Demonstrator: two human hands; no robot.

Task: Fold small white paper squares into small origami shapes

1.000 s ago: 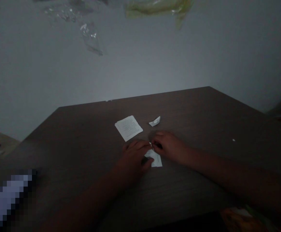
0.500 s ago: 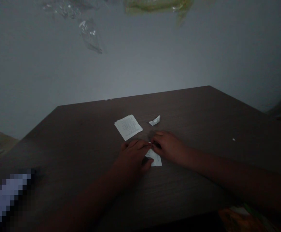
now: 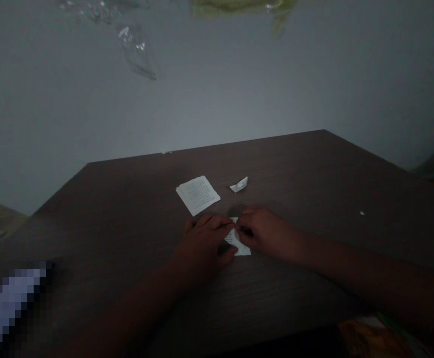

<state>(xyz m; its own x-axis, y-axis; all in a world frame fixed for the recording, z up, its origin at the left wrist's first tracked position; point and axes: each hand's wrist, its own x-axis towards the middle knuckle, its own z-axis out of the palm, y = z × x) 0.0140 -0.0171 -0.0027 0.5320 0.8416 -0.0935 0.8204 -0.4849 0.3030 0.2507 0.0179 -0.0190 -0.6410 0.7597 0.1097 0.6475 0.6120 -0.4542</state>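
Observation:
A small piece of white printed paper [image 3: 238, 243] lies on the dark wood table [image 3: 101, 223], partly covered by both hands. My left hand [image 3: 202, 243] rests over its left side, with the fingers above and the thumb below, and seems to grip it. My right hand [image 3: 262, 231] pinches its upper right part between fingertips and thumb. A square printed paper sheet [image 3: 198, 195] lies flat just beyond my left hand. A small folded white paper piece [image 3: 239, 184] sits farther up, touching neither hand.
A tiny white scrap [image 3: 362, 213] lies on the right of the table. A pixelated pale object [image 3: 11, 308] covers the lower left corner. A colourful item [image 3: 362, 337] shows below the table's near edge. Clear plastic [image 3: 134, 52] and a yellow-green item [image 3: 239, 7] appear high on the grey wall.
My right hand has shifted slightly down and toward the paper, and a corner of the paper now shows between the hands. The whole view has tilted slightly.

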